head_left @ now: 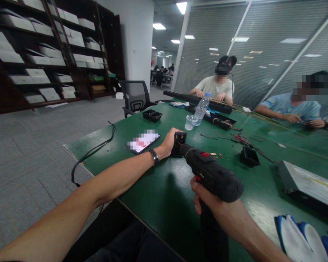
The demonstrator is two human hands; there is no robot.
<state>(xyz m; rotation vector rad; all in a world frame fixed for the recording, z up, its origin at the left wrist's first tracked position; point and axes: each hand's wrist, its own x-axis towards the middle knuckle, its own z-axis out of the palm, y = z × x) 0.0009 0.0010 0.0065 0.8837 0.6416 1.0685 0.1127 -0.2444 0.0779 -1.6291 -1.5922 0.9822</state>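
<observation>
My left hand [170, 142] is closed round a small black plastic box [179, 143] that stands on the green table [158, 189]. My right hand [207, 198] grips the handle of a black cordless drill [211, 174]. The drill's nose points into the box, touching or nearly touching it. A black watch sits on my left wrist.
A phone [143, 142] lies left of the box. A plastic cup [190, 122], a water bottle [201, 108], black trays [152, 115], a black part [249, 156], loose wires, a flat device [308, 185] and gloves [303, 240] lie on the table. Two people sit across. A cable [94, 151] hangs off the left edge.
</observation>
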